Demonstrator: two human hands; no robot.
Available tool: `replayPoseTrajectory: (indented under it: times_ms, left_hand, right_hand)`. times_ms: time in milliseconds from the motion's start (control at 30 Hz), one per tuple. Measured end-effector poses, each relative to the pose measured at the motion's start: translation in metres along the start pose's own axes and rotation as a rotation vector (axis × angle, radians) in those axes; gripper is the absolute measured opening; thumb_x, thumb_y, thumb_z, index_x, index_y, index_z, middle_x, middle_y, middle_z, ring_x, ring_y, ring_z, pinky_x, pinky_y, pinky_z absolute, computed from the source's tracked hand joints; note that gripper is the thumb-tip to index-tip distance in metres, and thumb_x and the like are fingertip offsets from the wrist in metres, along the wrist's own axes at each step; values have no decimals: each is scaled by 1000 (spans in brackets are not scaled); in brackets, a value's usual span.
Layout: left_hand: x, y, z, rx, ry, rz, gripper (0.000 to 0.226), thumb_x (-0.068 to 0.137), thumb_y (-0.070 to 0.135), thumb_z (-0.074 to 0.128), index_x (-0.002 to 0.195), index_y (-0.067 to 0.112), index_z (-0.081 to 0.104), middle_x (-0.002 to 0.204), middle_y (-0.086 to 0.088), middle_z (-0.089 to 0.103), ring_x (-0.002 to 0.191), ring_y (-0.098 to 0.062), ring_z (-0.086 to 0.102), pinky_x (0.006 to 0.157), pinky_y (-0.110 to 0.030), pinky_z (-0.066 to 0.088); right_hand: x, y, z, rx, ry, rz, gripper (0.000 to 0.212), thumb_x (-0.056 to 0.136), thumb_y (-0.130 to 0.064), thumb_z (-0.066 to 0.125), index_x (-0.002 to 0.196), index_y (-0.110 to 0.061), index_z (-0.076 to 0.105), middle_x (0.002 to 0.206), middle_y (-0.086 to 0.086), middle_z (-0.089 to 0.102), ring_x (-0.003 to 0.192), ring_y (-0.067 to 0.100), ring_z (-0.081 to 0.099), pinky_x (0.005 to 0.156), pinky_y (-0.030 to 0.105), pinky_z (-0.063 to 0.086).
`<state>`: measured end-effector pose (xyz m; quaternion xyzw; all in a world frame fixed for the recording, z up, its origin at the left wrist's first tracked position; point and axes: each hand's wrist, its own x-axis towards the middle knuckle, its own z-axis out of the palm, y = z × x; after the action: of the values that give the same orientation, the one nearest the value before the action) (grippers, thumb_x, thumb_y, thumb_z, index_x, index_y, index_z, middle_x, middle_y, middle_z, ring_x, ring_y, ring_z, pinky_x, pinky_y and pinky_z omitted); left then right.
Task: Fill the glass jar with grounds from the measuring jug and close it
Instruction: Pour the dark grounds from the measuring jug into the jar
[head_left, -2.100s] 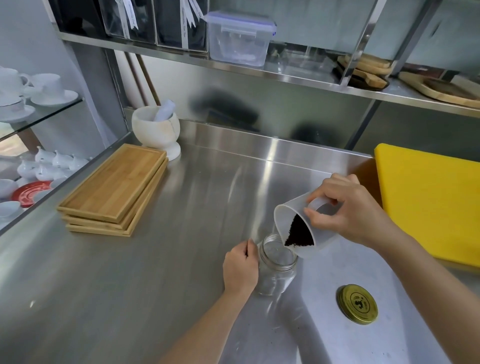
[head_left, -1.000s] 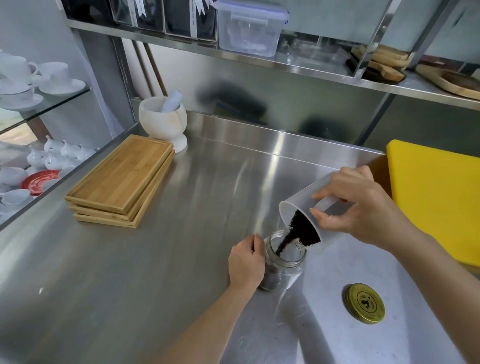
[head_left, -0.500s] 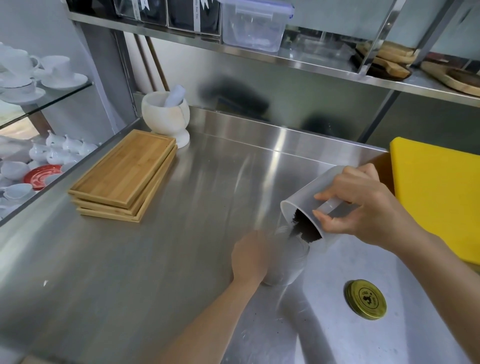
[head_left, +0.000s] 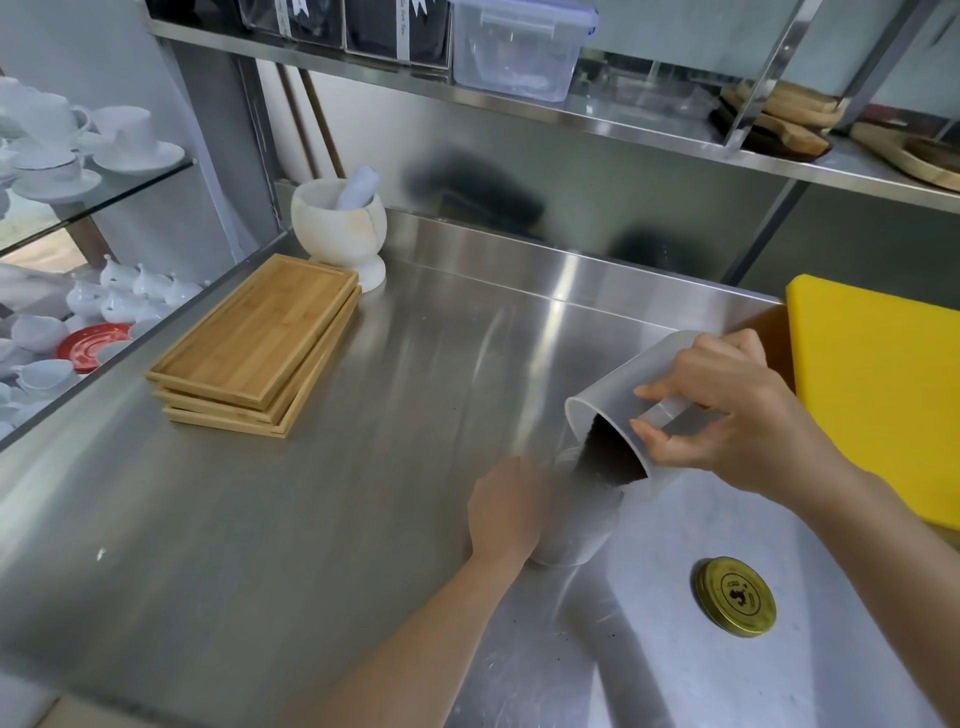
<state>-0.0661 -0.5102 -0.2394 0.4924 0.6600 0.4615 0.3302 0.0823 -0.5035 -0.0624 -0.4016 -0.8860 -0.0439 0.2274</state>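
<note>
We take the glass jar (head_left: 574, 519) as our landmark; it stands on the steel counter (head_left: 322, 519), blurred, so we cannot read how full it is. Nearest us, to the jar's near right and apart from it, the gold lid (head_left: 736, 596) lies flat on the counter with a few dark specks scattered between the two. Touching the jar's left side, our left hand (head_left: 506, 506) wraps around it, fingers curled closed against the glass to steady it. Directly above the jar's mouth, our right hand (head_left: 727, 415) grips the measuring jug (head_left: 623, 395) by its handle, fingers closed round it, the jug tipped steeply so the dark grounds (head_left: 605, 457) slide at its lip down toward the opening.

We judge the pouring step to be in hand, with closing not yet begun. The next move calls for emptying the jug with its lip centred over the mouth, setting it down, then fetching the lid and screwing it on.

Far behind the jar to the left lie stacked wooden trays (head_left: 260, 343), and beyond them a mortar (head_left: 340, 228).
</note>
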Motion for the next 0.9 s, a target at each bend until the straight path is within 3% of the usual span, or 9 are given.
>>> replayPoseTrajectory:
  times_ms: [300,900]
  left_hand:
    - [-1,1,0,16,0,1,35,79,30,33,50,19,17,44,1,22,46,-16,20,47,-35,16]
    - [0,0,-1,16,-11,13,35,79,30,32,50,19,16,44,2,22,47,-16,20,46,-34,15]
  right_hand:
    - [-1,-2,-2,-22,22,-19,25,54,-7,86,70,-1,68,63,16,62,64,21,46,65,43,37]
    - [-2,1,-1,-22,65,-50,24,57,-11,85,70,0,68,63,16,63,63,22,47,67,42,37]
